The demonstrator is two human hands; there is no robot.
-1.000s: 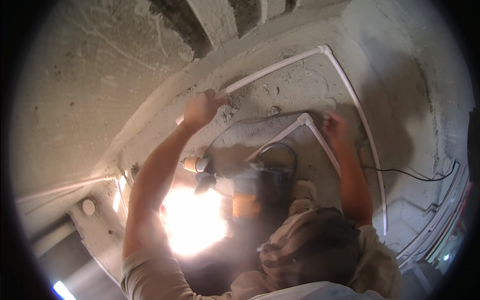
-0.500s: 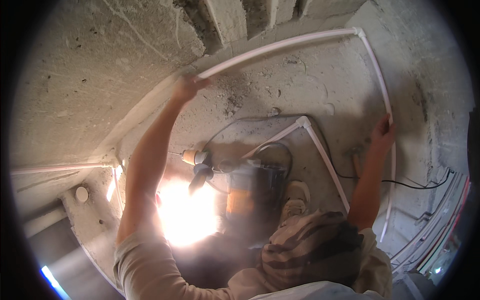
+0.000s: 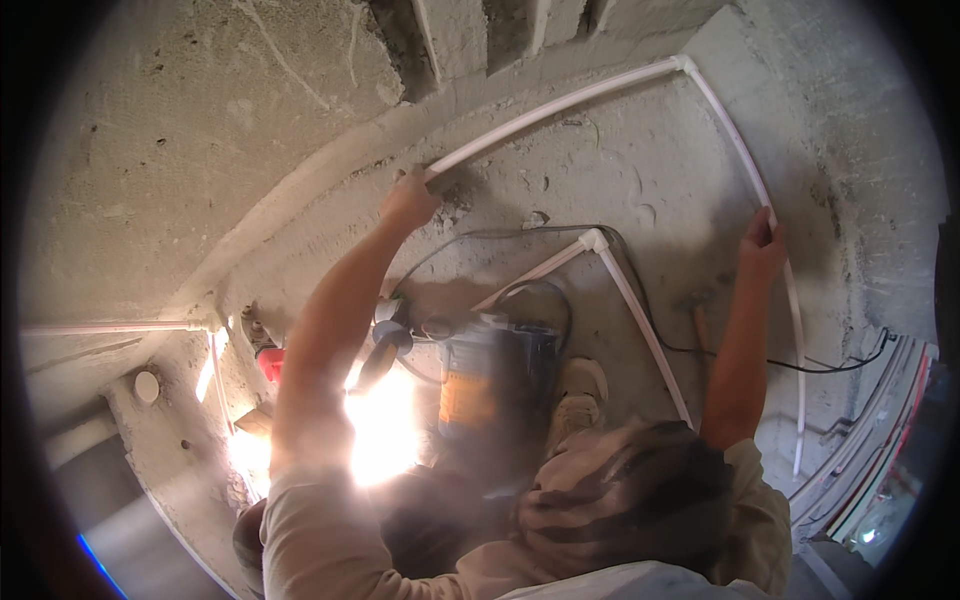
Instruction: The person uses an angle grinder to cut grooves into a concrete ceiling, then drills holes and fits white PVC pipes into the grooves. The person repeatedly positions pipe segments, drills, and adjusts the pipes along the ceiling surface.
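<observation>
L hand [image 3: 408, 200]: fingers curled shut round one end of the long white plastic pipe w/ elbow bend [image 3: 560, 102], gripping at the free end, arm stretched up. R hand [image 3: 762, 245]: fingers wrapped on the pipe's other leg, just below mid-run, thumb side toward the wall; looks closed on it, tho the far-side fingers are hidden.

Pipe: L-shaped. One leg runs from L hand up-right to the white elbow fitting [image 3: 684, 64] near top of frame; second leg drops from the elbow down-right, thru R hand, ends low near the right wall. Long axes roughly at right angles, fisheye bows both. Pipe held against/just off the rough grey concrete surface [image 3: 200, 120] — contact can't tell.

Below, between the arms: second white L-shaped pipe [image 3: 610, 270] lying on the floor, elbow pointing up-right, same orientation as the held one. Black cable [image 3: 760, 360] loops past it to the right. Dark cylindrical bucket w/ orange label [image 3: 490, 370] just beside the person's dusty shoe [image 3: 575, 400]. Red-handled valve [image 3: 268, 358] at left by a thin white wall pipe [image 3: 110, 327]. Bright glare patch at centre-low, detail washed out.
</observation>
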